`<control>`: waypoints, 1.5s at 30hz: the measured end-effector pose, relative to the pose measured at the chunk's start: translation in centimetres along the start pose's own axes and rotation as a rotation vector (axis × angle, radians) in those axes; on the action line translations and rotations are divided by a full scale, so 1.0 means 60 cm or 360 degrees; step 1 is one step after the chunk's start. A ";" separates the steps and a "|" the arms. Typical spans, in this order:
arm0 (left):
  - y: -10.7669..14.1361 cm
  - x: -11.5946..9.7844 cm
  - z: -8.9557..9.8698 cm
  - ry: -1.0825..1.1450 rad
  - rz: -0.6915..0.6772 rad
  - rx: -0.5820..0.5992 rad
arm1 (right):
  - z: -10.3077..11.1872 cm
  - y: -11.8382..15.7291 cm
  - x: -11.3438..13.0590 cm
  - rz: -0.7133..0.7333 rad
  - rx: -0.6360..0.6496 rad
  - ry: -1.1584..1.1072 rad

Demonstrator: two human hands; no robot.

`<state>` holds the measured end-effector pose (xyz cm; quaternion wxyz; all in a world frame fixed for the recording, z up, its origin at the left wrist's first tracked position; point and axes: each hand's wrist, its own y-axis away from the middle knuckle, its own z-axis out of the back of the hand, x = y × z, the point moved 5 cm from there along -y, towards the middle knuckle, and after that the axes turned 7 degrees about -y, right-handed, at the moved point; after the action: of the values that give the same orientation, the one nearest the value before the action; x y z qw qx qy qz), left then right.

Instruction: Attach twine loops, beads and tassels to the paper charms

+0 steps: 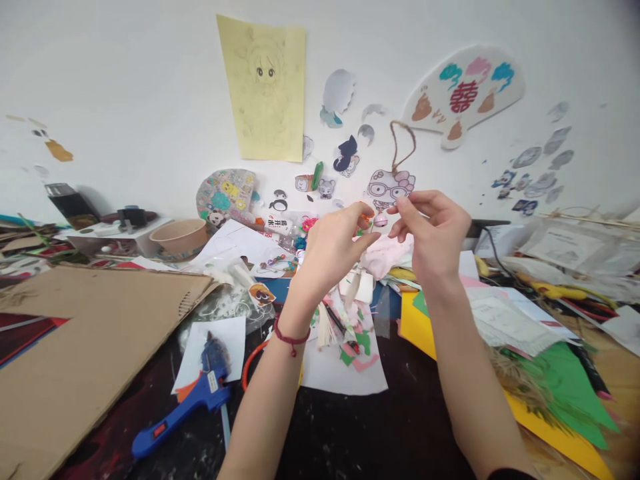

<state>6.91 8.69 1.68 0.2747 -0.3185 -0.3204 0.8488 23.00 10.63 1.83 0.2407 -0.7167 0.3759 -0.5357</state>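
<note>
My right hand [433,223] is raised, with thumb and index finger pinched at the lower right edge of a flat cat-face charm [386,188] with glasses and a pink bow. A brown twine loop [403,148] stands up from the charm's top. Below it hangs a small pink bell [381,220]. My left hand [336,239], with a dark red cord bracelet [292,339] on its wrist, is beside the bell. Its thumb and index finger are apart, and I see nothing gripped between them. A cream tassel [327,328] lies beneath on the cluttered table.
A blue glue gun [187,407] rests at the front left, next to a large cardboard sheet [115,333]. Orange-handled scissors [249,365] lie partly behind my left forearm. Green paper [567,383] and yellow paper [417,323] lie at right. A clay-coloured bowl [179,235] stands at back left.
</note>
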 end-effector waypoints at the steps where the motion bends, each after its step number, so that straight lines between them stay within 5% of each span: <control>1: 0.000 0.001 -0.001 -0.0014 0.0010 0.0002 | 0.001 -0.001 -0.002 -0.0003 -0.0001 -0.0007; 16: -0.002 -0.009 -0.013 -0.0339 0.0155 -0.0196 | -0.009 0.008 -0.006 -0.0006 -0.0028 0.0028; 30: -0.005 0.000 -0.015 0.0156 0.0173 -0.0177 | 0.000 0.002 -0.003 0.0007 -0.0067 0.0008; 45: 0.001 0.010 -0.010 -0.0156 0.0114 -0.0038 | 0.002 -0.003 -0.009 0.0024 0.0018 -0.0021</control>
<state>6.93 9.30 1.04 0.2244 -0.2911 -0.3318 0.8688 23.09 11.16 1.64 0.2512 -0.7160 0.3765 -0.5314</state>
